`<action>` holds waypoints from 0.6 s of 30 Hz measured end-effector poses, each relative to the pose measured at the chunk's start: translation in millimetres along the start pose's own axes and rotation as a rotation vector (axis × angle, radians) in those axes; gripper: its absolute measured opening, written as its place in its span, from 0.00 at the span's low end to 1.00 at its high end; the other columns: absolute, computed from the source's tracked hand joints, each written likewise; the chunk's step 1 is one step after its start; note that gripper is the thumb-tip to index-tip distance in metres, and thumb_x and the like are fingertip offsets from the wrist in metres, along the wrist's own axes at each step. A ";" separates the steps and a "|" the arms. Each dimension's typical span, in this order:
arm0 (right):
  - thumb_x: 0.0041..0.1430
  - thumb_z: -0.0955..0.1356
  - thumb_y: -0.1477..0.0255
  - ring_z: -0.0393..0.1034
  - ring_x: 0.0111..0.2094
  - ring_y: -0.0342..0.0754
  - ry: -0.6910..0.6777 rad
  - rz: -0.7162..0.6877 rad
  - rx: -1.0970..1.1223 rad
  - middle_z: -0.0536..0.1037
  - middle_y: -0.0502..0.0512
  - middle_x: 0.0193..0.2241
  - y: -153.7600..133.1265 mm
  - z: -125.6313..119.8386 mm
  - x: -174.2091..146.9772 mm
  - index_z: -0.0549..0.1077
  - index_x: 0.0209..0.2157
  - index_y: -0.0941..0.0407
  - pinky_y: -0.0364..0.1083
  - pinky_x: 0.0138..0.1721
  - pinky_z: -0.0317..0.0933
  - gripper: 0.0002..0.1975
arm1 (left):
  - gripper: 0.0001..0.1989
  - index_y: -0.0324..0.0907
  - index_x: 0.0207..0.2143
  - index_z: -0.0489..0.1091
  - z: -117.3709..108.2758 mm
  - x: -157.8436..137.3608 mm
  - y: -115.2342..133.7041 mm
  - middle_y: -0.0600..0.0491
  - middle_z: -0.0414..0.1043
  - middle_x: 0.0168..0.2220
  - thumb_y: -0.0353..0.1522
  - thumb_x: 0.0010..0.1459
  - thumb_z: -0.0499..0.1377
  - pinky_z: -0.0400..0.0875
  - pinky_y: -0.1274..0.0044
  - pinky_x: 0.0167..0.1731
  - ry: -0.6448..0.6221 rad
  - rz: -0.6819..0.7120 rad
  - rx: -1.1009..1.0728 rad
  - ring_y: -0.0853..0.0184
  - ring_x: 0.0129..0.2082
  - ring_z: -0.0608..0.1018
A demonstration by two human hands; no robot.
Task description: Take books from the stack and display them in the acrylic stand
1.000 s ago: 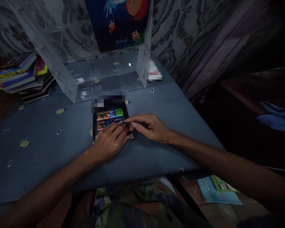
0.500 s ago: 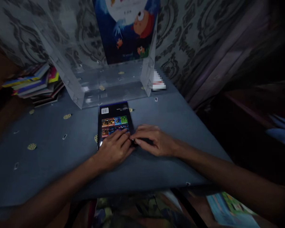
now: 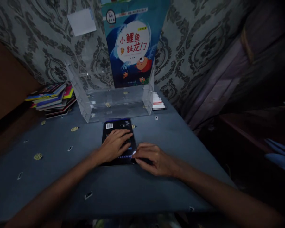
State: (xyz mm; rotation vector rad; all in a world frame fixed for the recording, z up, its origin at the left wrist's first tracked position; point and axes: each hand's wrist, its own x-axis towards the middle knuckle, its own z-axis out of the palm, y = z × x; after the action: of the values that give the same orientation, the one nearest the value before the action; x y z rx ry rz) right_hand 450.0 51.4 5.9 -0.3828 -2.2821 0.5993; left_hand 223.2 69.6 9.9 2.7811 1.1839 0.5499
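Observation:
A dark book point(image 3: 119, 124) lies back cover up on the cloth-covered table, its white barcode at the far left corner. Across the middle of that cover rests my left hand point(image 3: 115, 144), palm down with fingers stretched out, hiding most of the small cover pictures. My right hand point(image 3: 154, 157) is at the book's lower right edge, with thumb and forefinger pinched on it. Just beyond the book stands a clear acrylic rack point(image 3: 118, 110). A blue picture book point(image 3: 133, 41) with an orange fish on its cover is propped upright in it.
Several books are piled in a stack point(image 3: 53, 99) at the table's back left. A white object point(image 3: 158, 103), partly blurred out, sits right of the rack. The table point(image 3: 180, 164) ends in a slanting edge on the right, beside a curtain point(image 3: 216, 85).
The view has tilted up, showing more of the picture book. My left hand has slid up the dark book, uncovering its lower part. My right hand stays at the book's right edge.

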 end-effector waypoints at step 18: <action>0.70 0.65 0.69 0.70 0.37 0.48 -0.112 0.011 -0.147 0.75 0.55 0.33 14.1 4.6 -3.4 0.77 0.41 0.57 0.48 0.39 0.70 0.09 | 0.21 0.38 0.61 0.65 18.2 44.5 -34.7 0.41 0.69 0.61 0.36 0.70 0.51 0.65 0.62 0.59 0.013 -0.112 0.129 0.58 0.60 0.71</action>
State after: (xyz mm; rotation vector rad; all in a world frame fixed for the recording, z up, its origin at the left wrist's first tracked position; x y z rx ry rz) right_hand 450.4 60.4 -6.4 -0.4433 -2.4414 0.4701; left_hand 234.4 126.9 -0.9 2.7964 1.4153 0.4995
